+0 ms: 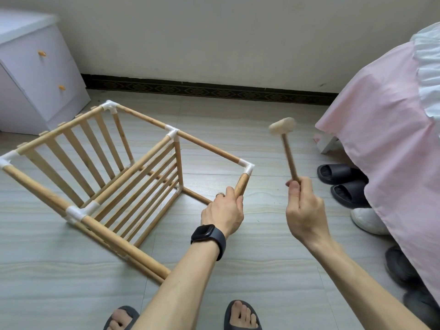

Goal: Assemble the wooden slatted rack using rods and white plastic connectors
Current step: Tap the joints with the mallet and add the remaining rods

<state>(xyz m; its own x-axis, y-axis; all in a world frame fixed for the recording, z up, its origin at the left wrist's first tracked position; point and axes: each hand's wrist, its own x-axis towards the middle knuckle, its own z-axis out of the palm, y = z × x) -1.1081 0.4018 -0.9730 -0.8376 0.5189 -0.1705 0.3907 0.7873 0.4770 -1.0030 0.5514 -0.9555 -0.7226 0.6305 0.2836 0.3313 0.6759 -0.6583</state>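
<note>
Wooden mallet [288,151] gripped by right hand [303,206] near corner connector [247,167], left hand [225,213] clutching its rod [241,184]; square tap probably next.

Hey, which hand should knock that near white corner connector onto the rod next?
Right. The right hand holds the mallet raised near the corner connector, while the left hand grips the rod just below it, steadying the rack.
</note>
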